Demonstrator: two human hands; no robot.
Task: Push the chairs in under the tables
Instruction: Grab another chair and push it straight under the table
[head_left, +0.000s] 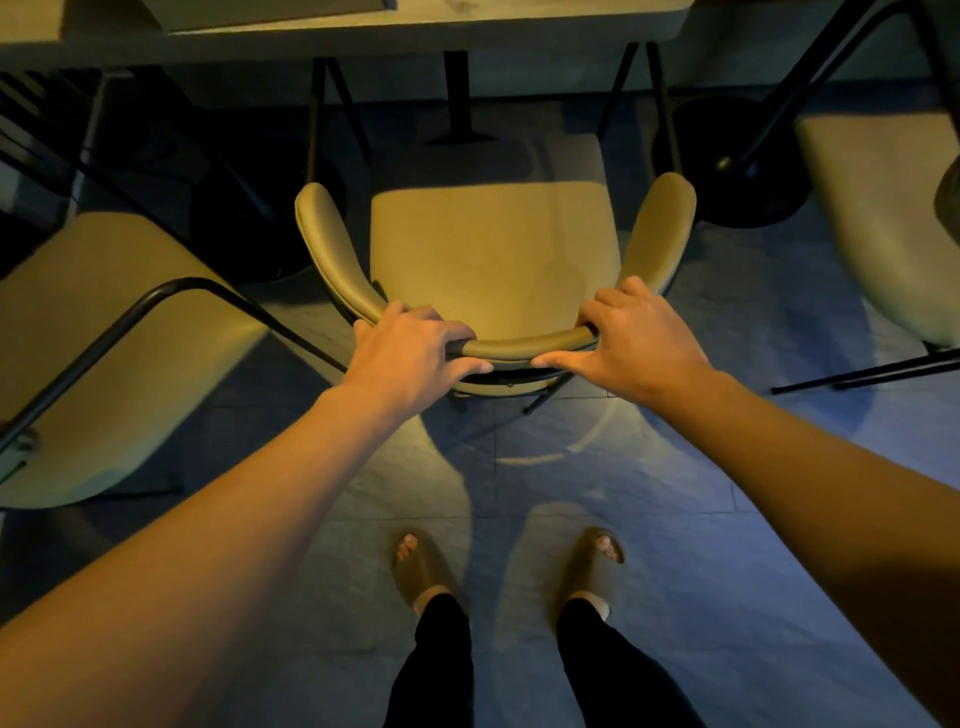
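Dim, warm light falls across grey floor tiles (519, 467) where a person stands in slippers, both arms stretched forward to an olive armchair (493, 249). That armchair is the landmark: its seat faces away from the person, toward the pale table (415, 31) whose edge runs across beyond it, with the black table post (457, 93) rising just past the seat's front. Most of the seat lies clear of the tabletop, so by my reckoning the chair has not yet gone in.

Its curved backrest (519, 349) runs crosswise, left to right, right under the hands. The left hand (410, 348) is curled over the rail's left part, fingers wrapped over the top and thumb below. The right hand (634, 338) is closed on the right part likewise. Both are equally near, set apart along the rail, and the table lies straight ahead of the fingers, so an even forward shove seems called for.

Left of the armchair sits another chair (104, 353), angled out; right of it, a third chair (883, 218). No containers are in sight.
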